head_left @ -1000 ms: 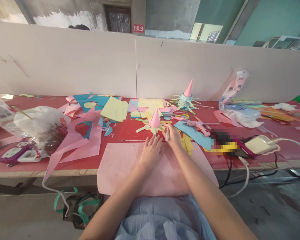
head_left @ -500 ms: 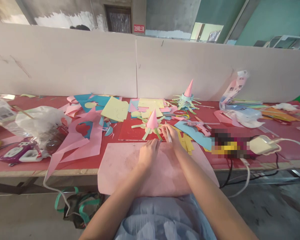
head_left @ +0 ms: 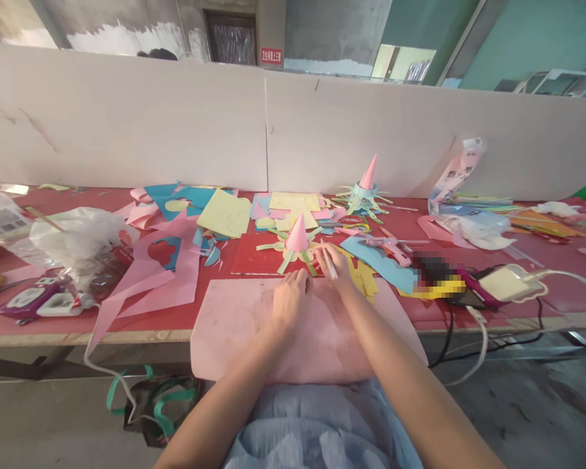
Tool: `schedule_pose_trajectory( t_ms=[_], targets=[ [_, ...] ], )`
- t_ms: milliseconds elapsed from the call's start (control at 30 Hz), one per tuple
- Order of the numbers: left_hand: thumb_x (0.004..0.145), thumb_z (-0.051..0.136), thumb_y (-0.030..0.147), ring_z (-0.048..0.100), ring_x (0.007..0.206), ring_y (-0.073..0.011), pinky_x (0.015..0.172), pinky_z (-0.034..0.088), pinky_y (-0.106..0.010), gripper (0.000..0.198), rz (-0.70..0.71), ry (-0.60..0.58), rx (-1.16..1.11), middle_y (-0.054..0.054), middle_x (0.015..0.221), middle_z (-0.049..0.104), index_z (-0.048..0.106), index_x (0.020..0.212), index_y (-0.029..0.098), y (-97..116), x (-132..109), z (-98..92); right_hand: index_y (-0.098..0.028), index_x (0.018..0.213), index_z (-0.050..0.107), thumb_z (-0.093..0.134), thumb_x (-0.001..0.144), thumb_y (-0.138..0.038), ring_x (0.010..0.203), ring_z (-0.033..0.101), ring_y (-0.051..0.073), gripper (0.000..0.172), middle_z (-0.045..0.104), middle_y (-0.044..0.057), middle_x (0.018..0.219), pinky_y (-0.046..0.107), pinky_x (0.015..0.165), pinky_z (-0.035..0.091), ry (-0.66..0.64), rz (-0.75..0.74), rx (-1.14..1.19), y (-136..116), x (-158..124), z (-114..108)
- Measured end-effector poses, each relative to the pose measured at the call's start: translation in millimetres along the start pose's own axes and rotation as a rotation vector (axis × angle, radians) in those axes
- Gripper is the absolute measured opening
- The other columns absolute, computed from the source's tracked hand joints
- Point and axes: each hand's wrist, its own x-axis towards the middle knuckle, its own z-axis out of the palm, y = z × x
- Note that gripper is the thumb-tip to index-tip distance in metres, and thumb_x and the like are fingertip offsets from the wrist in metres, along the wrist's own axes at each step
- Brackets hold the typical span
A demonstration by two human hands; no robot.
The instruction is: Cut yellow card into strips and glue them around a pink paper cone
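A pink paper cone (head_left: 297, 234) stands upright in front of me on a pale yellow, petal-shaped paper base with green paper strips (head_left: 287, 260) spreading out around it. My left hand (head_left: 292, 294) is at the front of this piece, its fingers closed together at the tip of a green strip; the exact grip is partly hidden. Held in my right hand (head_left: 336, 262) is a slim white pen-like stick (head_left: 329, 263), slanting up beside the cone. Further back stands a similar piece with a taller pink cone (head_left: 369, 173), a blue band and green strips.
A red board (head_left: 254, 255) lies under the near piece, with a pink mat (head_left: 244, 332) before it. Cut paper (head_left: 224, 212) is strewn left and behind. To the right lie a pink glue gun (head_left: 395, 251), a white charger (head_left: 510, 283) and cables. A plastic bag (head_left: 71, 231) sits left.
My left hand has shifted slightly, its fingers drawing up a little near the strip. The right hand tilts the stick slightly differently. The cone and base have stayed put.
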Motion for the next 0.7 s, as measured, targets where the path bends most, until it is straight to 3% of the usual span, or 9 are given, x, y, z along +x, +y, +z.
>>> schedule_pose_trajectory(
  t_ms=[133,233,333,433,533,700],
  targets=[
    [0.09,0.037,0.031,0.052,0.106,-0.0198,0.089,0.041,-0.032,0.031,0.207,0.083,0.024,-0.01,0.114,0.057,0.049,0.117,0.019,-5.4,2.9,11.3,-0.023,0.09,0.058,0.043,0.085,-0.042,0.069,0.064,0.016,0.024,0.066,0.003,0.084,0.026,0.061,0.048,0.041,-0.018,0.01,-4.9,-1.5,0.2],
    [0.09,0.034,0.038,0.04,0.124,-0.0225,0.101,0.034,-0.038,0.048,0.271,0.036,0.076,-0.013,0.134,0.044,0.037,0.132,0.015,-8.9,3.9,20.9,-0.023,0.089,0.062,0.039,0.087,-0.045,0.073,0.062,0.018,0.032,0.066,0.003,0.079,0.028,0.069,0.047,0.119,-0.002,0.028,-6.3,0.7,0.4],
    [0.09,0.034,0.04,0.036,0.127,-0.0245,0.104,0.03,-0.04,0.049,0.261,-0.03,0.102,-0.013,0.137,0.043,0.041,0.131,0.013,-10.6,4.2,26.4,-0.021,0.073,0.062,0.036,0.086,-0.05,0.061,0.058,0.016,0.041,0.059,0.002,0.061,0.028,0.063,0.046,0.185,0.08,0.083,-3.1,4.8,0.1],
    [0.09,0.035,0.035,0.037,0.127,-0.024,0.105,0.029,-0.041,0.044,0.262,-0.021,0.102,-0.011,0.135,0.046,0.045,0.127,0.013,-11.1,4.6,27.8,-0.021,0.067,0.056,0.038,0.085,-0.049,0.05,0.05,0.013,0.038,0.048,-0.002,0.049,0.026,0.056,0.042,0.141,0.107,0.136,1.9,8.9,0.0],
    [0.09,0.036,0.032,0.038,0.127,-0.0236,0.105,0.029,-0.041,0.042,0.275,-0.016,0.107,-0.011,0.134,0.046,0.046,0.126,0.014,-11.3,5.0,27.7,-0.021,0.068,0.05,0.046,0.082,-0.047,0.051,0.05,0.012,0.029,0.05,-0.004,0.051,0.025,0.057,0.042,0.073,0.087,0.194,5.6,12.2,0.9],
    [0.089,0.035,0.031,0.036,0.128,-0.0237,0.106,0.028,-0.042,0.042,0.286,-0.038,0.121,-0.011,0.136,0.044,0.046,0.126,0.014,-10.8,4.8,26.8,-0.021,0.061,0.044,0.05,0.079,-0.047,0.056,0.054,0.013,0.032,0.055,-0.002,0.054,0.026,0.063,0.044,0.046,0.077,0.186,10.3,19.7,3.2]
  ],
)
